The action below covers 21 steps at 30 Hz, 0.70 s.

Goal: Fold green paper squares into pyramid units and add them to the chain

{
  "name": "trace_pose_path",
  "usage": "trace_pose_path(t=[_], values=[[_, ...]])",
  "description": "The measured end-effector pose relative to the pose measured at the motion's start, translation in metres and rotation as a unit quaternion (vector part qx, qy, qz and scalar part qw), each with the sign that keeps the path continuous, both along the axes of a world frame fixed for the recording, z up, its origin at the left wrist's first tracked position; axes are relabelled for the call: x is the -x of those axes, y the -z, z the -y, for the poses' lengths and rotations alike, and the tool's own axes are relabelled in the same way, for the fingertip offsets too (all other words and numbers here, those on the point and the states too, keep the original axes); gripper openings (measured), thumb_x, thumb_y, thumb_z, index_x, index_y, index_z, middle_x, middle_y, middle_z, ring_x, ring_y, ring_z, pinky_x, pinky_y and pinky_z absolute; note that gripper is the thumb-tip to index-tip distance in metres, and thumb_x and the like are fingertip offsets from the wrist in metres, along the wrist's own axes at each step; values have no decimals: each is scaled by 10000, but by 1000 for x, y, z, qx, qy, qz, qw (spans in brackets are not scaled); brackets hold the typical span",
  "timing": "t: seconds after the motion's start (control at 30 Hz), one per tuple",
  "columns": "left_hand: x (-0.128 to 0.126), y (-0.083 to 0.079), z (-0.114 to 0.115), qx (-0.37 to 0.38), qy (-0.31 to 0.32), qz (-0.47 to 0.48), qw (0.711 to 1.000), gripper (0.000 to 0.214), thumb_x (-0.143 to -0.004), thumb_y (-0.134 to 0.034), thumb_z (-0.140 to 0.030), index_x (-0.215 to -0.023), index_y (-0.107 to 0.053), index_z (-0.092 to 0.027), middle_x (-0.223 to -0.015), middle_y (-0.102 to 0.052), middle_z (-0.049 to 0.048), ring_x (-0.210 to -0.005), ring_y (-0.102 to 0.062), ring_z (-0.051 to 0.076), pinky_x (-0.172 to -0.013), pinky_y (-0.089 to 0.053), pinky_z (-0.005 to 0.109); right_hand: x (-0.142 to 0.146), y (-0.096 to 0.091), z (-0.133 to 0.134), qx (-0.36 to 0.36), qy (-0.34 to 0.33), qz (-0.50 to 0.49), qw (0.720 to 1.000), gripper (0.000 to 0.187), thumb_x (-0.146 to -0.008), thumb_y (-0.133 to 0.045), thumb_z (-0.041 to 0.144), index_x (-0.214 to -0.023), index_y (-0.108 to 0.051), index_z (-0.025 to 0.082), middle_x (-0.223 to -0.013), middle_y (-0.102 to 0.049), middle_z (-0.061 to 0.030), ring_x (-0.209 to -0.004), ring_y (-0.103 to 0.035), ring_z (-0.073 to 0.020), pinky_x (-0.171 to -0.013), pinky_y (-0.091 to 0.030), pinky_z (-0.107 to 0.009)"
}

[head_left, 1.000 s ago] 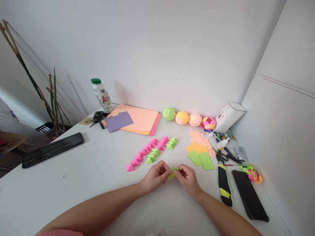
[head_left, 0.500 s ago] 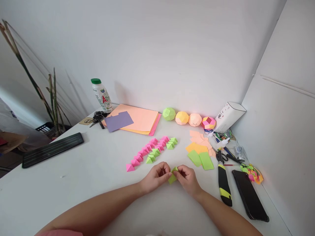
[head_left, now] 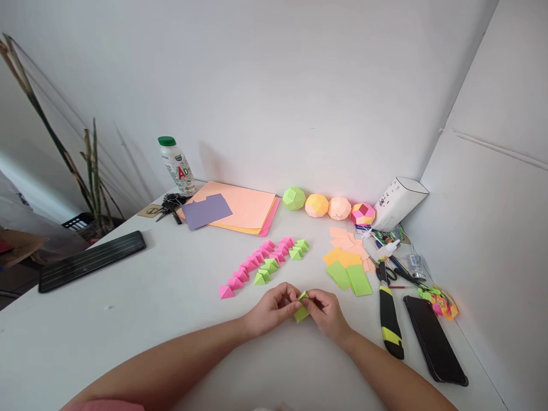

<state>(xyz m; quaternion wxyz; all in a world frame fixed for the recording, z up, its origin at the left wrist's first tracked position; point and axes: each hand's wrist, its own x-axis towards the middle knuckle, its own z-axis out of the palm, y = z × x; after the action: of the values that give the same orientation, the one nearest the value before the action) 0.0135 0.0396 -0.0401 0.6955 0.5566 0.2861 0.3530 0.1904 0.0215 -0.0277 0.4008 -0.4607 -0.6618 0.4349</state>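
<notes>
Folding looks to be in hand: a green paper piece [head_left: 301,314] at near middle.
From my end, I see the left hand [head_left: 273,309] and right hand [head_left: 329,313] both pinching it over the white table [head_left: 171,279]; I judge the crease unfinished, calling for a steady press. Beyond lie rows of folded pieces [head_left: 253,261], with green slips [head_left: 359,279] rightward and paper balls [head_left: 317,205] by the far wall [head_left: 274,85].

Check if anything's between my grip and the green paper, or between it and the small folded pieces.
Nothing visible: your left hand and right hand both hold the green paper. Toward the small folded pieces, your left hand partly stands between; nothing else visibly does.
</notes>
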Motion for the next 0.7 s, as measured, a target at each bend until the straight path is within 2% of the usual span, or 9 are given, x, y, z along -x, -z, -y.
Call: trace_pose_path(t=[0.17,0.37,0.53,0.7], values=[[0,2,-1,-2,0,-10,1000,303,-791,-613,-422,-765,-438,-177,-697,-451,-31,-584,-402,82,-552,-347,221,1,-5,1,-2,-30,-3,1000,270,-861,-500,287,-622,-533,165,-557,-337,35,-531,-304,-107,-475,-262,-234],[0,1,0,-12,-28,-12,999,293,-797,-605,-412,-752,-432,-180,-676,-430,-39,-579,-397,85,-539,-342,217,1,-8,3,24,-27,10,999,302,-866,-479,360,-636,-537,174,-558,-311,33,-527,-286,-113,-465,-258,-237],[1,-1,-1,-56,-36,-24,998,261,-825,-561,-421,-963,-549,-200,-815,-463,0,-680,-453,120,-592,-386,245,0,-3,2,36,-13,-2,999,267,-850,-505,368,-669,-540,175,-557,-338,39,-514,-298,-108,-462,-259,-235],[5,-1,-2,-113,-19,-46,992,279,-867,-507,-375,-1095,-609,-251,-828,-444,19,-710,-459,142,-595,-396,262,-2,1,2,60,-11,-5,998,263,-840,-516,371,-659,-485,183,-560,-337,49,-499,-285,-101,-457,-242,-229]])
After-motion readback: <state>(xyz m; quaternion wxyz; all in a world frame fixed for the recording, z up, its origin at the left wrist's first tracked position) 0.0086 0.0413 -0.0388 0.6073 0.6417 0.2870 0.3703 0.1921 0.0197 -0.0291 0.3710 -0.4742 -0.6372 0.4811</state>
